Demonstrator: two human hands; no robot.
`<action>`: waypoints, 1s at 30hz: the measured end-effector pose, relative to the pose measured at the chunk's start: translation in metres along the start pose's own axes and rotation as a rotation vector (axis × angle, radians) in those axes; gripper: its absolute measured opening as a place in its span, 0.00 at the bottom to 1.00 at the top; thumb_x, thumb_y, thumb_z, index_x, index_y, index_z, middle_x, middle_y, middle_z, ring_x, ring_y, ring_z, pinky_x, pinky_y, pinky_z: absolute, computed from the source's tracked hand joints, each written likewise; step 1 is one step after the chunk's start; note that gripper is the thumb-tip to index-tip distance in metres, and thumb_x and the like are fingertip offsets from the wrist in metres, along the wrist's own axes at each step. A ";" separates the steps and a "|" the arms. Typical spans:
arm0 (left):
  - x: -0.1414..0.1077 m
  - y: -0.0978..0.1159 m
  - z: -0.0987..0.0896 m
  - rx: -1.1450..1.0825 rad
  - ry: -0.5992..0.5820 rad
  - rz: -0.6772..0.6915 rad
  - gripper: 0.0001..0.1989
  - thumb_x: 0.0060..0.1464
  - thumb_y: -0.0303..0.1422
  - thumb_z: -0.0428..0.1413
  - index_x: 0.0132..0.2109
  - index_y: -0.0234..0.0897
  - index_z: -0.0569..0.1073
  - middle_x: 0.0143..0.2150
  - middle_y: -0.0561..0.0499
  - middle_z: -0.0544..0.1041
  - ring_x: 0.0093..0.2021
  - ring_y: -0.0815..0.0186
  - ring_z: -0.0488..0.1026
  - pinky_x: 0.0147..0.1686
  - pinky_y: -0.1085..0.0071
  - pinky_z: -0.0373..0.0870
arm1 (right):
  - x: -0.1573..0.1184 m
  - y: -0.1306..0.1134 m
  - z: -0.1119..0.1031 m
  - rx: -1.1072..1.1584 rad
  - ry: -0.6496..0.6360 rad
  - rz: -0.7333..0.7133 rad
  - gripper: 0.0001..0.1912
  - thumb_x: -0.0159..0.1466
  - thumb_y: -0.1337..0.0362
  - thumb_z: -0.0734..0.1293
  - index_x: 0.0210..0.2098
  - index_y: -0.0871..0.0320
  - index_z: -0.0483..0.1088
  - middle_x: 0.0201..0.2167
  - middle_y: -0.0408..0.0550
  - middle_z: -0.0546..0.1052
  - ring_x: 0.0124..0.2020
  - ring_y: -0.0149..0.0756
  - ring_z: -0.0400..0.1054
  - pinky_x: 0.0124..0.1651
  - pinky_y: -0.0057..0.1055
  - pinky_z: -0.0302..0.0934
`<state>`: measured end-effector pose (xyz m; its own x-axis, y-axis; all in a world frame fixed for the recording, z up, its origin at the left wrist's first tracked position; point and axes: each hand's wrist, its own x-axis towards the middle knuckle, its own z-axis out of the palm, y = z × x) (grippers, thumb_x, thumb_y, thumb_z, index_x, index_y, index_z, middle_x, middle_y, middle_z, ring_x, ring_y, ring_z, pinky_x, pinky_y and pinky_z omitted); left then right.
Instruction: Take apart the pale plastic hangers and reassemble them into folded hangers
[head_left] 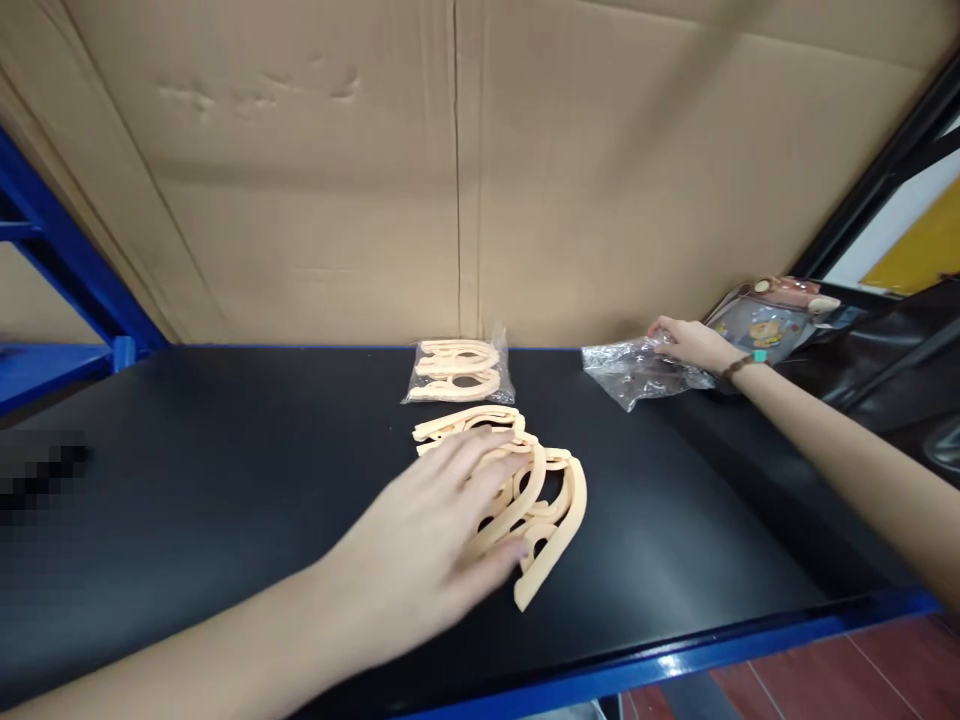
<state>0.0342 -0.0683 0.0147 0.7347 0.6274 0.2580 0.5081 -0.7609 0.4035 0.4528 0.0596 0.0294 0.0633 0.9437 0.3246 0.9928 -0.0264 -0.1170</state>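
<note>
My left hand [442,500] reaches over a loose group of cream plastic folding hangers [559,535] on the black table. Its fingers curve over one hanger, and the thumb lies along the near side; the palm hides part of the group. Another folded hanger [465,420] lies just beyond the fingertips. Farther right, my right hand [694,345] pinches a crumpled clear plastic bag [630,370] that rests on the table. Near the back edge, a clear bag holding several folded hangers [457,372] lies flat.
A tall cardboard sheet [315,200] stands behind the black table [225,480]. Blue frame posts [67,240] rise at the left, and a blue rail [600,690] runs along the front edge. A printed plastic package [772,320] sits at the right beside dark glossy material [892,370].
</note>
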 end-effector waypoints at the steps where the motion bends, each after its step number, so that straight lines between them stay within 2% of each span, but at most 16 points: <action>1: 0.001 0.006 0.005 0.018 -0.035 0.012 0.32 0.59 0.50 0.51 0.66 0.43 0.60 0.68 0.45 0.61 0.68 0.50 0.53 0.66 0.51 0.52 | 0.003 0.004 0.001 -0.054 0.020 -0.001 0.06 0.58 0.71 0.64 0.34 0.62 0.72 0.32 0.57 0.75 0.39 0.47 0.68 0.41 0.40 0.57; 4: 0.012 0.018 0.019 0.058 -0.109 -0.017 0.48 0.46 0.62 0.54 0.68 0.41 0.57 0.70 0.39 0.54 0.70 0.38 0.44 0.64 0.37 0.40 | 0.004 -0.010 0.002 -0.179 0.096 -0.040 0.11 0.60 0.74 0.59 0.36 0.65 0.72 0.43 0.67 0.72 0.49 0.53 0.63 0.48 0.45 0.51; 7: 0.033 0.018 0.031 0.056 -0.150 -0.010 0.52 0.39 0.66 0.55 0.68 0.46 0.58 0.72 0.37 0.48 0.69 0.30 0.41 0.59 0.26 0.33 | 0.002 -0.053 0.003 -0.220 0.149 -0.110 0.15 0.64 0.71 0.55 0.43 0.65 0.71 0.48 0.67 0.70 0.53 0.53 0.60 0.50 0.44 0.50; 9: 0.046 0.014 0.038 0.034 -0.168 0.026 0.50 0.40 0.66 0.55 0.67 0.49 0.59 0.72 0.38 0.47 0.68 0.28 0.40 0.57 0.24 0.34 | 0.003 -0.092 0.005 -0.207 0.153 -0.163 0.16 0.68 0.65 0.54 0.45 0.62 0.70 0.48 0.62 0.72 0.52 0.49 0.62 0.49 0.39 0.52; 11: 0.055 0.009 0.042 0.034 -0.177 0.043 0.45 0.44 0.62 0.56 0.65 0.49 0.62 0.71 0.38 0.52 0.68 0.30 0.43 0.57 0.25 0.37 | 0.003 -0.131 0.009 -0.168 0.133 -0.186 0.19 0.70 0.57 0.53 0.44 0.59 0.71 0.43 0.58 0.76 0.46 0.45 0.67 0.42 0.34 0.56; 14: 0.053 0.003 0.041 0.082 -0.154 0.054 0.34 0.50 0.51 0.58 0.62 0.44 0.67 0.65 0.39 0.65 0.67 0.33 0.50 0.59 0.28 0.41 | 0.005 -0.185 0.019 -0.120 0.041 -0.167 0.31 0.68 0.42 0.50 0.32 0.58 0.73 0.28 0.54 0.77 0.32 0.42 0.71 0.32 0.32 0.55; 16: 0.043 -0.003 0.032 0.113 -0.148 0.063 0.29 0.51 0.44 0.58 0.60 0.42 0.69 0.61 0.40 0.69 0.66 0.36 0.52 0.60 0.32 0.44 | 0.005 -0.212 0.025 -0.073 -0.022 -0.180 0.32 0.67 0.41 0.51 0.32 0.60 0.74 0.29 0.56 0.77 0.33 0.44 0.71 0.32 0.32 0.55; 18: 0.028 -0.009 0.019 0.123 -0.191 0.052 0.29 0.52 0.44 0.58 0.60 0.43 0.68 0.62 0.41 0.68 0.67 0.38 0.52 0.61 0.35 0.46 | 0.005 -0.229 0.027 -0.063 -0.029 -0.212 0.25 0.67 0.47 0.57 0.40 0.64 0.73 0.34 0.60 0.78 0.36 0.46 0.71 0.34 0.33 0.56; 21: 0.013 -0.022 -0.004 0.051 -0.261 -0.010 0.32 0.52 0.52 0.56 0.62 0.48 0.66 0.68 0.42 0.60 0.69 0.39 0.47 0.62 0.37 0.45 | 0.004 -0.232 0.020 -0.063 -0.026 -0.295 0.19 0.63 0.64 0.63 0.51 0.67 0.67 0.46 0.65 0.75 0.47 0.49 0.68 0.42 0.36 0.56; 23: 0.011 -0.032 -0.017 -0.061 -0.207 -0.080 0.31 0.55 0.53 0.53 0.63 0.49 0.65 0.70 0.44 0.57 0.69 0.44 0.48 0.64 0.43 0.46 | 0.005 -0.220 0.011 -0.056 -0.064 -0.362 0.18 0.60 0.73 0.63 0.51 0.65 0.69 0.52 0.65 0.71 0.53 0.50 0.63 0.50 0.39 0.53; 24: 0.014 -0.038 -0.022 -0.122 -0.134 -0.134 0.29 0.57 0.51 0.52 0.62 0.48 0.65 0.69 0.45 0.58 0.69 0.47 0.50 0.65 0.47 0.47 | 0.006 -0.211 0.007 -0.048 -0.099 -0.388 0.17 0.59 0.76 0.62 0.47 0.65 0.72 0.52 0.64 0.72 0.55 0.50 0.62 0.53 0.40 0.51; 26: 0.024 -0.054 -0.031 -0.259 0.087 -0.315 0.26 0.57 0.48 0.53 0.59 0.43 0.67 0.66 0.44 0.63 0.67 0.52 0.55 0.66 0.54 0.48 | 0.009 -0.193 0.001 -0.015 -0.208 -0.417 0.14 0.55 0.80 0.62 0.34 0.62 0.77 0.44 0.58 0.77 0.53 0.48 0.64 0.56 0.42 0.48; 28: 0.039 -0.073 -0.039 -0.464 0.319 -0.620 0.27 0.49 0.46 0.60 0.54 0.38 0.69 0.62 0.42 0.66 0.64 0.53 0.59 0.65 0.58 0.53 | 0.014 -0.180 0.003 0.052 -0.335 -0.414 0.13 0.53 0.81 0.64 0.27 0.60 0.77 0.35 0.51 0.80 0.46 0.43 0.69 0.56 0.41 0.51; 29: 0.047 -0.083 -0.042 -0.631 0.372 -0.754 0.25 0.47 0.45 0.62 0.50 0.39 0.70 0.61 0.43 0.67 0.62 0.54 0.63 0.62 0.60 0.59 | 0.017 -0.175 0.007 0.102 -0.391 -0.402 0.13 0.53 0.80 0.65 0.26 0.59 0.78 0.32 0.48 0.80 0.42 0.41 0.71 0.54 0.39 0.54; 30: 0.056 -0.094 -0.045 -0.710 0.369 -0.825 0.22 0.47 0.44 0.62 0.47 0.37 0.71 0.58 0.40 0.70 0.56 0.55 0.69 0.55 0.60 0.67 | 0.019 -0.173 0.012 0.160 -0.437 -0.383 0.12 0.53 0.79 0.66 0.26 0.58 0.78 0.31 0.46 0.80 0.39 0.38 0.72 0.51 0.36 0.58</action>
<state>0.0075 0.0456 0.0309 0.0599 0.9909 -0.1204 0.3189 0.0952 0.9430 0.2809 0.0861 0.0449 -0.3774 0.9252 -0.0403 0.9068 0.3605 -0.2184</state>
